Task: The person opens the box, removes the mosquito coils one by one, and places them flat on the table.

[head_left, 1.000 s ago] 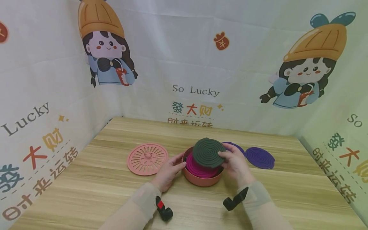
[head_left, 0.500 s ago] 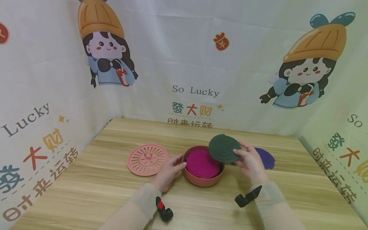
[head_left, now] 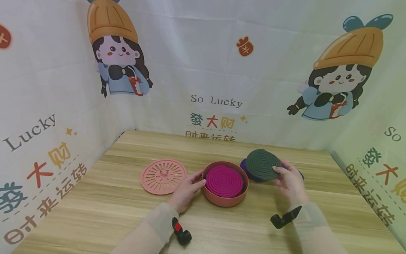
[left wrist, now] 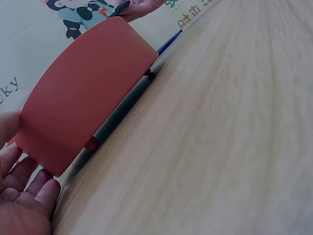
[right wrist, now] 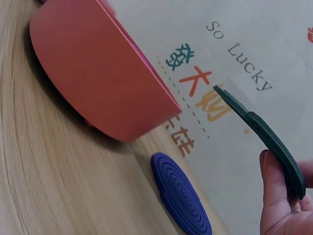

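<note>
My right hand [head_left: 292, 181] pinches a dark green mosquito coil [head_left: 262, 164] at its right edge, thumb on top. In the right wrist view this coil [right wrist: 266, 132] is tilted and off the table, above a purple coil [right wrist: 183, 196]. In the head view the green coil hides most of the purple one [head_left: 245, 170]. A round coral-coloured box [head_left: 225, 201] stands left of it, with a magenta mosquito coil [head_left: 224, 181] inside. My left hand [head_left: 186, 190] holds the box's left side, thumb at the rim and curled fingers [left wrist: 44, 191] low against the wall.
A slotted pink lid [head_left: 163, 176] with a small knob lies left of my left hand. Another purple edge [head_left: 302, 174] shows behind my right hand. The wooden table [head_left: 203, 233] ends at a printed cloth backdrop [head_left: 215, 77].
My right hand has carried the green mosquito coil rightward, from above the box to over the purple one. The magenta coil is now fully uncovered. My left hand stays at the box.
</note>
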Motion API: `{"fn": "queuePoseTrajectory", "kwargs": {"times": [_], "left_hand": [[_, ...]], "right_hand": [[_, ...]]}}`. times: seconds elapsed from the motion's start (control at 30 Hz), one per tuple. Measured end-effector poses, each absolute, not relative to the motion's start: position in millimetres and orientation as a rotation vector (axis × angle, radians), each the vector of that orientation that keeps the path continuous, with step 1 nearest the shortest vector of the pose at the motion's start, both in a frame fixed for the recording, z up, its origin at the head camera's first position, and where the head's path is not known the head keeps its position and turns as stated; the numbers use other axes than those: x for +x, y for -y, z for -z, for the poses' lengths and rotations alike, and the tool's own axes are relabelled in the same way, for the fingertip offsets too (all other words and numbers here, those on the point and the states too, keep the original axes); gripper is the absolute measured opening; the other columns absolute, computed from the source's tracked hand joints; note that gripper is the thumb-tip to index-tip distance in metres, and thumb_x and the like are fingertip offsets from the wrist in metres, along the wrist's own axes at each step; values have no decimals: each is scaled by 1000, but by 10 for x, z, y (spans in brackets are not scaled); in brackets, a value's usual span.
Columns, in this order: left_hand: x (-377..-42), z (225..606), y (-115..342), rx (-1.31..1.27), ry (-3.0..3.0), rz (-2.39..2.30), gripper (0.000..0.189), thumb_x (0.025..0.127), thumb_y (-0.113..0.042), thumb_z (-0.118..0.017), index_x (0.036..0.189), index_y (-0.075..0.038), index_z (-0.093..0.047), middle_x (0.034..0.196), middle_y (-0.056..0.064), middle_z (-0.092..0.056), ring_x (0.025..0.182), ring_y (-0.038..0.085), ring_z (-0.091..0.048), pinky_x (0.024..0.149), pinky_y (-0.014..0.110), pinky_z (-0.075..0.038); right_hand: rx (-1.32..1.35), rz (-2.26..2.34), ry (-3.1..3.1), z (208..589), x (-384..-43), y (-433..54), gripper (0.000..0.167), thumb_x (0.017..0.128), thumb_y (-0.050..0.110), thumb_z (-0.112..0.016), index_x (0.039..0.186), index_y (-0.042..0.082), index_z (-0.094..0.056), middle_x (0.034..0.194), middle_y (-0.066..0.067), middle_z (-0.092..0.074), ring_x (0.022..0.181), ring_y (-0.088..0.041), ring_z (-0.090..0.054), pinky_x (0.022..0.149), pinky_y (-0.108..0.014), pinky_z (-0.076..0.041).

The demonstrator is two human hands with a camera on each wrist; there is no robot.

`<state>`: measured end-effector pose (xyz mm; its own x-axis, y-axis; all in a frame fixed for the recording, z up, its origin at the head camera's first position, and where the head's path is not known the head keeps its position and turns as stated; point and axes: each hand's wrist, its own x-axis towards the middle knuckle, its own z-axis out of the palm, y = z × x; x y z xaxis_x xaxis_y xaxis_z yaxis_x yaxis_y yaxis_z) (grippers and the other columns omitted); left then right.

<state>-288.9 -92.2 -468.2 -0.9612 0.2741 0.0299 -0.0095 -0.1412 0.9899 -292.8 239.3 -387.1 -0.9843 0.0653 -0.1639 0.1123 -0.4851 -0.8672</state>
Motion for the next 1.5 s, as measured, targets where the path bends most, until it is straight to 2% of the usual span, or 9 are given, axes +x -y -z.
{"fn": "queuePoseTrajectory", "kwargs": {"times": [0.17, 0.4, 0.57, 0.63, 0.83, 0.93, 1.1, 1.2, 1.5], "left_hand": [[-2884, 4677, 923, 294, -1919, -2220, 54, 97, -18, -57, 147, -8, -39, 149, 13, -40, 140, 28, -30, 114, 50, -20], [-2884, 4681, 923, 288, -1917, -2222, 54, 97, -19, -57, 147, -9, -39, 149, 13, -39, 140, 28, -30, 114, 50, -20], [-2880, 4677, 922, 278, -1923, -2224, 53, 97, -18, -57, 147, -8, -40, 149, 14, -40, 140, 29, -29, 114, 50, -20], [-2876, 4673, 922, 279, -1924, -2224, 53, 97, -18, -57, 147, -8, -40, 149, 14, -40, 140, 29, -29, 114, 51, -20], [-2869, 4660, 923, 283, -1930, -2220, 53, 97, -18, -57, 147, -8, -40, 149, 14, -40, 140, 29, -30, 114, 51, -20], [-2873, 4664, 926, 282, -1933, -2218, 53, 97, -19, -57, 147, -8, -40, 149, 14, -40, 140, 30, -29, 114, 51, -20], [-2880, 4677, 932, 282, -1930, -2214, 54, 97, -20, -58, 146, -9, -41, 149, 13, -40, 140, 29, -29, 114, 52, -19], [-2879, 4678, 932, 286, -1931, -2215, 54, 97, -20, -58, 146, -9, -41, 149, 13, -40, 140, 29, -29, 114, 52, -19], [-2885, 4684, 933, 289, -1927, -2221, 53, 97, -19, -58, 146, -9, -41, 149, 13, -40, 140, 29, -29, 114, 52, -17]], "right_hand": [[350, 2684, -1537, 3879, -2924, -2503, 35, 94, -9, -49, 119, 15, -40, 92, 4, -63, 73, -9, -66, 51, -16, -50], [409, 2700, -1488, 3894, -2921, -2653, 56, 95, -8, -48, 143, 15, -30, 116, 2, -50, 84, -7, -67, 82, -23, -53], [418, 2737, -1458, 3938, -2925, -2765, 40, 94, -10, -46, 126, 13, -40, 99, 5, -61, 84, -8, -68, 83, -24, -53], [445, 2741, -1459, 3954, -2922, -2803, 45, 94, -10, -46, 132, 13, -38, 96, 6, -62, 83, -8, -68, 82, -23, -53], [583, 2731, -1456, 3999, -2931, -2891, 76, 94, -9, -47, 155, 20, -12, 149, 2, -34, 81, -4, -66, 83, -21, -52], [621, 2757, -1421, 4020, -2938, -2928, 77, 94, -10, -47, 155, 20, -12, 155, 2, -23, 80, -4, -66, 81, -21, -53], [656, 2804, -1373, 4060, -2935, -3001, 76, 93, -11, -49, 154, 20, -15, 117, 7, -61, 81, -5, -67, 81, -22, -53], [672, 2836, -1339, 4075, -2936, -3045, 72, 92, -12, -49, 150, 22, -23, 87, 8, -66, 82, -7, -67, 81, -23, -53], [692, 2916, -1195, 4086, -2931, -3169, 52, 89, -17, -50, 124, 22, -40, 79, 3, -68, 80, -10, -68, 77, -26, -56]]}}
